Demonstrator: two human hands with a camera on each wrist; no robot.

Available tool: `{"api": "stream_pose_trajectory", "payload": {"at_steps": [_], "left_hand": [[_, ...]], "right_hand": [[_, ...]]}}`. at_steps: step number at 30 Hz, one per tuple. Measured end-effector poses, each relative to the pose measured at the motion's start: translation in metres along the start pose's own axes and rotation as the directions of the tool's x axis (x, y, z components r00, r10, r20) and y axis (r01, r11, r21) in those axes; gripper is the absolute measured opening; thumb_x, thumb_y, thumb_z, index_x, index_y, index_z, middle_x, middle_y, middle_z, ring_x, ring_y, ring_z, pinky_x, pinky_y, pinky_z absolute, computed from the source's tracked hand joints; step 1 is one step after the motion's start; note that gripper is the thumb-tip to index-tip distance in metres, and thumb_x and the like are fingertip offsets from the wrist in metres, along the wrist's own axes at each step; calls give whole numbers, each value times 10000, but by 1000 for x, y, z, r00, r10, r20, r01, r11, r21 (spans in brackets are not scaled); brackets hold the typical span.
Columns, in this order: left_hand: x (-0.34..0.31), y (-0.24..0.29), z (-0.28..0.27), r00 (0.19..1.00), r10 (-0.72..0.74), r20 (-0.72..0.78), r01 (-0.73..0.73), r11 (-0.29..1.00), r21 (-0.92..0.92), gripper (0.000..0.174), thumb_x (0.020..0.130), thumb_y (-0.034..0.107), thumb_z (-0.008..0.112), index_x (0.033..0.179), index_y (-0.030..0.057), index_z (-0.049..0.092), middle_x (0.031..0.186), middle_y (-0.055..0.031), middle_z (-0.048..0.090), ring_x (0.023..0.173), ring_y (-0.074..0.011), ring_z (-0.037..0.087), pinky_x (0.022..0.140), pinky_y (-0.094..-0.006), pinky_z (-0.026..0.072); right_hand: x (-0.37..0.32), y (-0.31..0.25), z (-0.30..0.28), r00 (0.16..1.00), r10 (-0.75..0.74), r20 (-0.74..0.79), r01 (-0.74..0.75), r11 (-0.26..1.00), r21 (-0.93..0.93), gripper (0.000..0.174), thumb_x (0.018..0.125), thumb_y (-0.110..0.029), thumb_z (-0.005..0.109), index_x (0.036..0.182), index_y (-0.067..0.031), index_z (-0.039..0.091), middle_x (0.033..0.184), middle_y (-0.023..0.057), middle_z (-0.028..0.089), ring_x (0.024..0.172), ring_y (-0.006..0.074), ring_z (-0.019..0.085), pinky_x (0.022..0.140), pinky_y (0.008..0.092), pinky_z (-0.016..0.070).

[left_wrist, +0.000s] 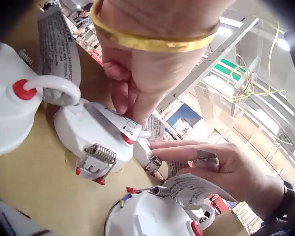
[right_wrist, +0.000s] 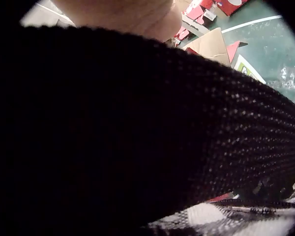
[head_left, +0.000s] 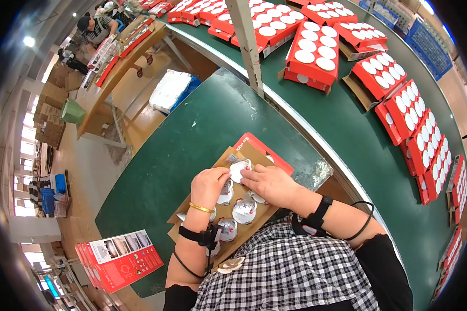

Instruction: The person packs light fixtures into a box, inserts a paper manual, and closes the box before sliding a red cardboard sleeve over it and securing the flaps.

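A brown cardboard insert (head_left: 264,211) holds several white downlights with spring clips, red cable grommets and printed paper tags. At its far end, a white downlight (head_left: 237,171) sits between both hands. The left hand (head_left: 207,186), with a gold bangle at the wrist, pinches this downlight's near-left side with curled fingers. From the other side, the right hand (head_left: 272,184) holds it with fingers and thumb; a grey wrap shows on one finger in the left wrist view. Another downlight (left_wrist: 88,135) stands beside the left fingers. In the right wrist view, a dark knitted band (right_wrist: 113,123) hides most of the hand.
A red printed box (head_left: 283,163) lies partly under the insert's far edge. Red flat boxes (head_left: 124,262) stack at the table's left edge. Beyond a metal post (head_left: 246,46), open red boxes (head_left: 311,52) of white round lights line the green conveyor (head_left: 316,116).
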State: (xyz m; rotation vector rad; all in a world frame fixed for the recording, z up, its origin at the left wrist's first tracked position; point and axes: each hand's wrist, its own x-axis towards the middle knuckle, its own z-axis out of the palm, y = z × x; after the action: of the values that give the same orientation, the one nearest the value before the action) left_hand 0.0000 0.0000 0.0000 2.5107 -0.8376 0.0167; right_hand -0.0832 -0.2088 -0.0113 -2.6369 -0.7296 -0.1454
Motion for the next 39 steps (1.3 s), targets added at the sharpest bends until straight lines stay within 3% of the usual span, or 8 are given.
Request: {"api": "stream_pose_trajectory", "payload": {"at_steps": [5, 33, 36, 38, 39], "left_hand": [[3, 2, 12, 997, 70, -30, -67, 996, 65, 81, 804, 183, 736, 854, 120, 731, 806, -45, 716, 742, -240, 675, 671, -360, 532], [-2, 0, 15, 988, 93, -121, -80, 991, 105, 51, 810, 173, 737, 818, 129, 712, 777, -22, 705, 745, -224, 660, 678, -372, 488], [-4, 4, 8, 995, 45, -93, -38, 996, 76, 65, 816, 157, 731, 857, 109, 718, 806, -40, 709, 777, -248, 657, 701, -385, 496], [-6, 8, -12, 997, -24, -68, 18, 996, -88, 111, 841, 114, 716, 943, 74, 727, 897, -89, 714, 814, -261, 653, 730, -358, 517], [-12, 10, -24, 996, -30, -88, 22, 995, -98, 111, 841, 114, 716, 943, 74, 727, 897, -89, 714, 814, -261, 653, 730, -358, 517]], "right_hand": [[-1, 7, 4, 1000, 18, -18, -17, 1000, 8, 360, 802, -118, 628, 1154, -56, 674, 1259, 30, 617, 1053, 183, 595, 835, 302, 531], [0, 4, 7, 1000, 25, -9, -24, 999, 27, 381, 800, -112, 618, 1174, -52, 659, 1271, 25, 612, 1014, 181, 592, 860, 305, 519], [-2, 5, 3, 1000, 19, 16, -19, 999, 35, 394, 790, -105, 650, 1183, -73, 658, 1266, 23, 612, 1017, 202, 595, 875, 329, 524], [-5, 9, -8, 993, 88, -79, -66, 967, 246, 396, 779, -98, 685, 1174, -116, 669, 1212, 32, 633, 1035, 241, 599, 895, 364, 525], [-8, 12, -14, 995, 73, -71, -55, 971, 231, 396, 779, -98, 685, 1174, -116, 669, 1212, 32, 633, 1035, 241, 599, 895, 364, 525]]}}
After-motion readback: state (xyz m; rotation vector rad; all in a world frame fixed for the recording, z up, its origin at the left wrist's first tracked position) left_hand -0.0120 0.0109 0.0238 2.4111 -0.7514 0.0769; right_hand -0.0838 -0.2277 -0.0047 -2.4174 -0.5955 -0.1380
